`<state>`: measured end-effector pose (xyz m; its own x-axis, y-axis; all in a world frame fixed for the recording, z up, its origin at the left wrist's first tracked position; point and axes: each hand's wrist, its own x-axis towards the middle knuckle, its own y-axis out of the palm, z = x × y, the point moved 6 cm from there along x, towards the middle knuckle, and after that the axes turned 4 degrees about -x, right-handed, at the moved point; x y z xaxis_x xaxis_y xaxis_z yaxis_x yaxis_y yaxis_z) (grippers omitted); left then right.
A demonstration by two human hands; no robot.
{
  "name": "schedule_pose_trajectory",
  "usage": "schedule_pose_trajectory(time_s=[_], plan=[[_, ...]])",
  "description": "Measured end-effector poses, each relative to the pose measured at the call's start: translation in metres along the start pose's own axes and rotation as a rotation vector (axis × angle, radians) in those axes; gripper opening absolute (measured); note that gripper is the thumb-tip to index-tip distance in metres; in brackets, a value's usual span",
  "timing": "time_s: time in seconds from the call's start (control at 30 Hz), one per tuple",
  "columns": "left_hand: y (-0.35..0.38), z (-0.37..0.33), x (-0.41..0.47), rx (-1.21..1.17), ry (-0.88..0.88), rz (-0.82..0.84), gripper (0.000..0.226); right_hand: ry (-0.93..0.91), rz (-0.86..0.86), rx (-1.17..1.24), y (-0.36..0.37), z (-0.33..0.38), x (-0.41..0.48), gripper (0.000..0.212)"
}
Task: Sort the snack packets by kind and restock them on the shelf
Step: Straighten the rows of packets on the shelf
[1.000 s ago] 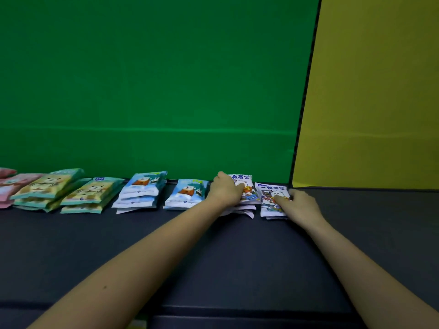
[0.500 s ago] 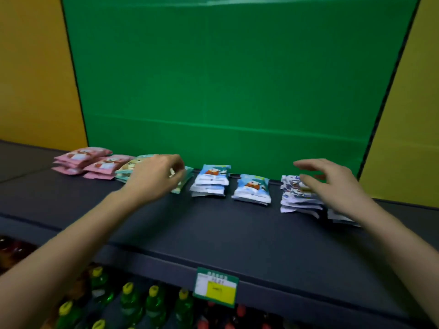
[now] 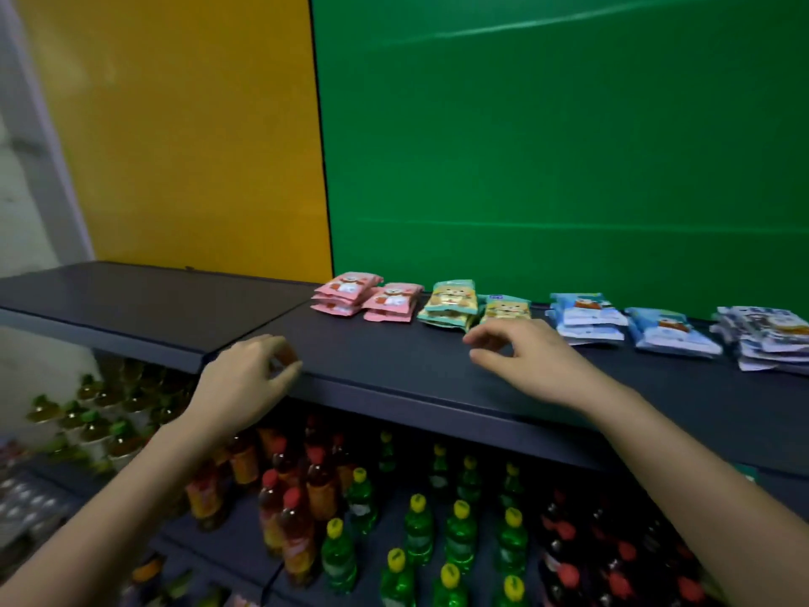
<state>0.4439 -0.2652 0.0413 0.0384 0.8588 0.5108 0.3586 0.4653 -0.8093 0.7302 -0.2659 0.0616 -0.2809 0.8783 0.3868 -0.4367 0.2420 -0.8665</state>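
Your hands are both empty, fingers loosely curled. Your left hand [image 3: 245, 378] hangs at the front edge of the dark shelf [image 3: 394, 365], well apart from the packets. Your right hand [image 3: 529, 361] hovers over the shelf just in front of the yellow-green packets [image 3: 451, 302]. Pink packets [image 3: 350, 293] lie to their left; blue packets [image 3: 586, 317] and white-blue packets [image 3: 766, 337] lie to their right, along the green back wall [image 3: 569, 146].

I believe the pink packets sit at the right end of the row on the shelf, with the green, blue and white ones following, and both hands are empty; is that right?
Not quite: the head view shows the pink packets at the left end of the row, not the right. The rest holds: green packets, blue packets and white packets follow along the shelf, and the left hand and right hand are empty.
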Motion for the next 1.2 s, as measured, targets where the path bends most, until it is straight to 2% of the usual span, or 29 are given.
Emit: schedule_pose_trajectory(time_s=[0.27, 0.4, 0.67, 0.77, 0.93, 1.1, 1.2], plan=[[0.001, 0.044, 0.021, -0.071, 0.024, 0.028, 0.020, 0.072, 0.093, 0.011, 0.069, 0.045, 0.063, 0.027], [0.010, 0.049, 0.058, -0.162, -0.013, -0.023, 0.017, 0.108, 0.086, -0.026, 0.083, 0.038, 0.099, 0.029], [0.047, 0.053, 0.144, -0.154, -0.013, -0.002, 0.019, 0.249, -0.028, -0.069, 0.095, 0.009, 0.182, 0.043], [0.069, 0.054, 0.169, -0.218, -0.048, 0.022, 0.019, 0.310, 0.027, -0.142, 0.114, 0.002, 0.200, 0.047], [0.107, 0.054, 0.214, -0.230, -0.071, 0.084, 0.033, 0.411, 0.023, -0.208, 0.125, -0.011, 0.227, 0.048], [0.138, 0.061, 0.257, -0.157, -0.130, 0.219, 0.057, 0.533, 0.025, -0.225, 0.135, -0.020, 0.242, 0.070], [0.153, 0.065, 0.274, -0.248, -0.144, 0.305, 0.058, 0.583, 0.025, -0.236, 0.140, -0.022, 0.245, 0.077]])
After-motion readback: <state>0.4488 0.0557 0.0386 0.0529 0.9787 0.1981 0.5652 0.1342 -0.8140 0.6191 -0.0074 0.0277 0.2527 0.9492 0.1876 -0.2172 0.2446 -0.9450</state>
